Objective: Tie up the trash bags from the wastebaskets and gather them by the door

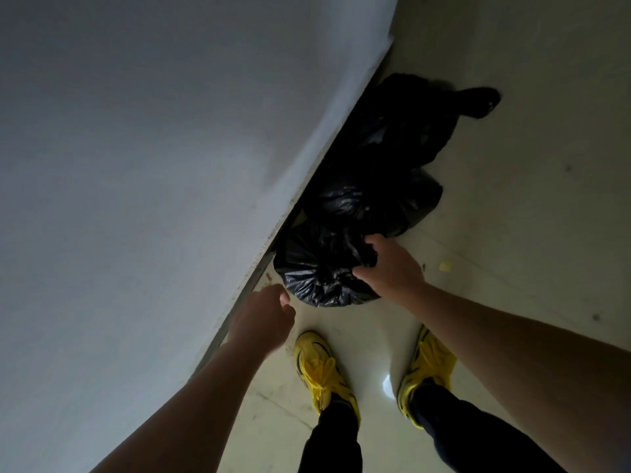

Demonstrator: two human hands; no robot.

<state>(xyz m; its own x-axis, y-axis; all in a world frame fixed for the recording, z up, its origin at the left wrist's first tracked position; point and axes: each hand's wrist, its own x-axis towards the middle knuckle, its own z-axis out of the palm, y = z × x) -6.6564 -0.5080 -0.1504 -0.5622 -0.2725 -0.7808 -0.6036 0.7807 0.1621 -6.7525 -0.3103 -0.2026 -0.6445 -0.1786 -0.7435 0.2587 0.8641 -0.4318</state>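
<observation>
Black trash bag (316, 268) under curled right hand (389, 268); left hand (263, 319) loose beside

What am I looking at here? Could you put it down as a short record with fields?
Place: pale tiled floor along a white wall
Bags: apparently three black plastic trash bags in a row against the wall: nearest bag, middle bag, far bag
Right hand: grips crumpled plastic on the nearest bag
Left hand: beside the nearest bag, fingers loosely curled, holding nothing
Feet: yellow lace-up shoes just short of the nearest bag
Other: small yellow scrap on the floor
</observation>
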